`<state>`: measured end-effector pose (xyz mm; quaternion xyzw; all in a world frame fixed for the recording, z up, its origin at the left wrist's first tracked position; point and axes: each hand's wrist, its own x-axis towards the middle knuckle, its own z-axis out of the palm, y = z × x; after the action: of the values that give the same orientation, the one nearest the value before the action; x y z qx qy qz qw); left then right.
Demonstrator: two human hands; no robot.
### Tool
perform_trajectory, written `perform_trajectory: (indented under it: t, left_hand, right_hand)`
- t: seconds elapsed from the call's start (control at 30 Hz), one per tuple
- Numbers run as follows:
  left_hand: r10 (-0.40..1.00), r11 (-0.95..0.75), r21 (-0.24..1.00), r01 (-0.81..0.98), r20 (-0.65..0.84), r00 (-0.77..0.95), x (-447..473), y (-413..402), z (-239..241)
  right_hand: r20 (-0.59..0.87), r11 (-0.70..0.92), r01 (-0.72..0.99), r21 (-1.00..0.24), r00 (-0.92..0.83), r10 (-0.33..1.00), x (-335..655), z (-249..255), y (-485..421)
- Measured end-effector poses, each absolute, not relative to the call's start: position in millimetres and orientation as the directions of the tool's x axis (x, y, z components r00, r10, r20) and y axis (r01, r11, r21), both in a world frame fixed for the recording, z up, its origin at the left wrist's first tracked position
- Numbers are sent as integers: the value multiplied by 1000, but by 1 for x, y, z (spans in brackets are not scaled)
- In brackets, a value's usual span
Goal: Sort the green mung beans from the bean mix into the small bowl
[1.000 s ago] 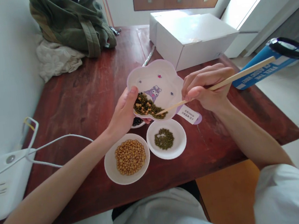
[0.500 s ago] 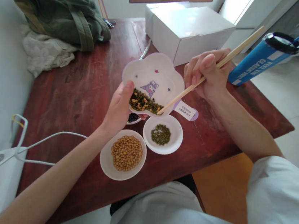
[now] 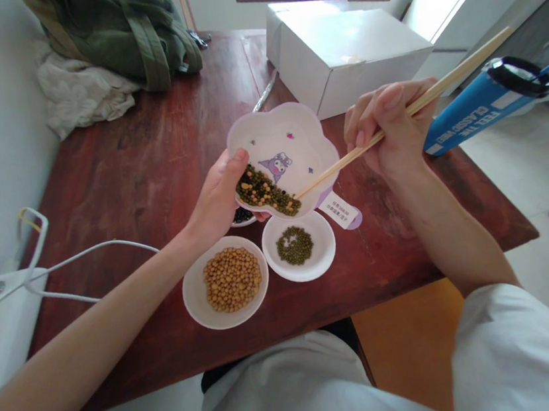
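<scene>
My left hand grips a flower-shaped white bowl with a purple rim, thumb over its left edge. The bowl tilts toward me, and mixed green, black and yellow beans lie along its near side. In my right hand is a pair of chopsticks, their tips among the beans at the bowl's near right. Below stand a white bowl of yellow soybeans and a white dish of green mung beans. Black beans in another dish are mostly hidden behind my left hand.
A white box stands at the back right, with a blue cup beyond my right hand. A green bag and cloth lie back left. A white power strip with cables sits at the left edge. A paper label lies near the flower-shaped bowl.
My right hand has shifted right and slightly up with the chopsticks, whose tips are a little higher in the bowl. The flower-shaped bowl has dropped slightly.
</scene>
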<state>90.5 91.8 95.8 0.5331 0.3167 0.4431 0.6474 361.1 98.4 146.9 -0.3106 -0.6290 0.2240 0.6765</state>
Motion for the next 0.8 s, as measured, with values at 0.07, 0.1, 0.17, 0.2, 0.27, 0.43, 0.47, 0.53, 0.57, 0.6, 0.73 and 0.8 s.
perform_trajectory:
  t: [0.07, 0.1, 0.17, 0.2, 0.27, 0.43, 0.47, 0.53, 0.57, 0.6, 0.73, 0.8]
  left_hand:
    - [912, 41, 968, -247, 65, 406, 91, 91, 96]
    - [913, 37, 967, -250, 69, 403, 91, 91, 96]
    - [912, 31, 969, -245, 73, 403, 90, 91, 96]
    - [911, 29, 971, -236, 72, 407, 90, 91, 96]
    - [904, 32, 978, -208, 61, 424, 89, 91, 97]
    - [886, 61, 980, -191, 35, 462, 88, 90, 103]
    - [886, 66, 978, -198, 34, 463, 88, 89, 104]
    - [887, 71, 977, -203, 31, 461, 88, 89, 105]
    - [886, 72, 977, -200, 29, 462, 88, 88, 106]
    - [886, 74, 978, -194, 25, 463, 88, 88, 106]
    - [894, 91, 978, -188, 3, 448, 88, 88, 106]
    - [900, 102, 976, -191, -9, 436, 88, 88, 106]
  right_hand:
    - [706, 699, 102, -708, 86, 703, 365, 148, 99]
    - [710, 705, 89, -704, 74, 700, 368, 147, 100]
    - [725, 724, 48, -688, 23, 688, 374, 145, 104]
    - [733, 732, 35, -680, 1, 680, 376, 143, 106]
    - [747, 749, 26, -662, -60, 662, 379, 141, 109]
    - [786, 797, -1, -604, -164, 596, 374, 145, 104]
    - [791, 801, 1, -598, -161, 591, 373, 147, 102]
    - [795, 806, 18, -592, -148, 588, 373, 152, 98]
    - [793, 804, 35, -594, -144, 592, 374, 154, 97]
    - [789, 801, 55, -596, -147, 597, 375, 155, 96]
    - [779, 799, 75, -597, -187, 599, 377, 160, 94]
    - [779, 801, 34, -597, -213, 590, 375, 160, 93]
